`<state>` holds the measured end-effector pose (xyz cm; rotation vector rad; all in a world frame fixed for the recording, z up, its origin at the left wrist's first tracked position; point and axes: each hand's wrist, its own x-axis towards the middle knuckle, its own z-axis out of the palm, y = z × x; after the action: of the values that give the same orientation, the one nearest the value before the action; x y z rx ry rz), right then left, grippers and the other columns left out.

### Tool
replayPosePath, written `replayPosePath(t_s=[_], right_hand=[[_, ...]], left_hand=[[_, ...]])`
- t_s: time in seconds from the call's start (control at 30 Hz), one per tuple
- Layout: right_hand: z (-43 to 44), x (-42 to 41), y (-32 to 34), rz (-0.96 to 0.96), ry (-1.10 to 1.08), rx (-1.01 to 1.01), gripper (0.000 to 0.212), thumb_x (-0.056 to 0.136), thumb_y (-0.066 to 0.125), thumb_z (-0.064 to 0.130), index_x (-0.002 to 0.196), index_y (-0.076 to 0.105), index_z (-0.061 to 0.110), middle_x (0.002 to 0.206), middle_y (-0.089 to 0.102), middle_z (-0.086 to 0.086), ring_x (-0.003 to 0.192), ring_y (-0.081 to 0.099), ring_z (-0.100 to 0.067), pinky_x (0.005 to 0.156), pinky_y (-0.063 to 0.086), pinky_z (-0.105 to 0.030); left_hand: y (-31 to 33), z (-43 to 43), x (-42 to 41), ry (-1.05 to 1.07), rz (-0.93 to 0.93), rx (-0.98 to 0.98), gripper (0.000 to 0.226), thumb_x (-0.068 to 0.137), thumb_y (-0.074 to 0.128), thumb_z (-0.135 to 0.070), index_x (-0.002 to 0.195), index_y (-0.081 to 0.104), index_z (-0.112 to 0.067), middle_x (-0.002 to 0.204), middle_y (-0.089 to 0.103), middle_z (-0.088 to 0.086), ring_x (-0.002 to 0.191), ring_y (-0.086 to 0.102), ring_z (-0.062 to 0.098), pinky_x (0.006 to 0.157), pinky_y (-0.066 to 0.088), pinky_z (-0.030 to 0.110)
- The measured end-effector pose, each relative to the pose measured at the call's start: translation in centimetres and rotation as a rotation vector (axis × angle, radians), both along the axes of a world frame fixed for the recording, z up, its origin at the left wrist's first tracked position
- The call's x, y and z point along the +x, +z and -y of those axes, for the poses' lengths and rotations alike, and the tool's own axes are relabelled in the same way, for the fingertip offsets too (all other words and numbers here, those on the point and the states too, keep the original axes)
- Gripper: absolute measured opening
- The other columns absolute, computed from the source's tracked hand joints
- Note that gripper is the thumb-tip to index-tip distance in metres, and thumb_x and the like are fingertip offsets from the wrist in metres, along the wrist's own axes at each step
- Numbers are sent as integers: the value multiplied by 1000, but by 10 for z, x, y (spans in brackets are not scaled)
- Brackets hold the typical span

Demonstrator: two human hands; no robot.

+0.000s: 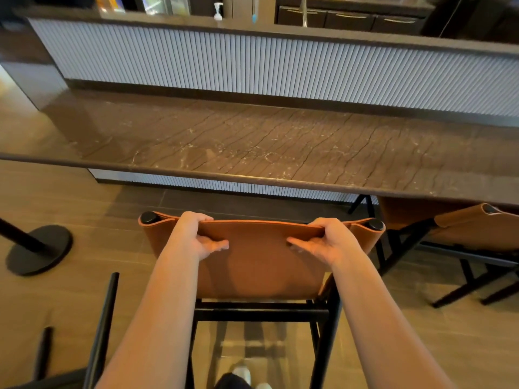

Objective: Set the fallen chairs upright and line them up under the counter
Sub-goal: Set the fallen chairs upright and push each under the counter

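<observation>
A chair with a tan leather backrest [258, 262] and a black frame stands upright right in front of me, just short of the dark marble counter [252, 147]. My left hand [196, 237] grips the top edge of the backrest near its left post. My right hand [325, 240] grips the same edge near the right post. A second tan chair [471, 228] stands upright at the right, partly tucked under the counter. Black legs of another chair [101, 327] stick up at the lower left, apparently lying on the floor.
A black post with a round base [36, 248] stands on the wooden floor at the left. Behind the counter rises a ribbed white panel [266, 63] with a soap dispenser [218, 11] on the ledge above. My feet show below the chair.
</observation>
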<state>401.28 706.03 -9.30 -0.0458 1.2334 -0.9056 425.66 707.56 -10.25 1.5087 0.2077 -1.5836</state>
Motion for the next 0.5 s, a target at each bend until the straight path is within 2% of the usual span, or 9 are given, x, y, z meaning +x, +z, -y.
replayPosePath(t_s=[0.07,0.17,0.27,0.37,0.43,0.5], right_hand=[[10,1,2,-4,4,-2,19,89,41,-8,107,47,-5,145,24,-40,137,19,-56,100,43,-57],[22,5,4,-44,14,-1,11,88,40,-9,98,45,-8,142,22,-45,133,22,-58,98,45,-56],[34,8,7,-47,-28,30,9,88,39,-10,95,42,-7,144,17,-45,135,19,-59,95,47,-55],[39,10,7,-46,-37,52,6,87,38,-11,92,41,-8,145,19,-44,136,19,-58,93,48,-54],[39,9,6,-53,-33,66,10,89,39,-10,98,42,-11,144,23,-44,135,23,-57,91,49,-52],[36,7,5,-62,-15,80,20,91,41,-7,110,42,-11,140,33,-41,131,33,-54,87,51,-50]], left_hand=[[5,8,0,-5,-16,2,46,90,49,-2,134,37,2,148,26,35,136,28,50,101,43,51],[11,19,0,-12,-16,-2,48,90,48,-2,136,35,3,148,23,37,137,26,51,102,42,51],[15,28,-2,-17,30,-32,50,92,45,-2,140,33,0,150,25,31,139,24,48,109,34,51],[17,32,-5,-49,121,-133,53,90,44,-5,143,35,0,149,35,23,135,38,40,100,42,49],[15,30,-5,-71,133,-151,53,90,44,-4,141,37,1,148,38,23,133,41,40,92,47,48],[13,28,-3,-97,137,-101,44,91,43,-2,135,42,1,145,39,27,131,42,43,94,47,47]])
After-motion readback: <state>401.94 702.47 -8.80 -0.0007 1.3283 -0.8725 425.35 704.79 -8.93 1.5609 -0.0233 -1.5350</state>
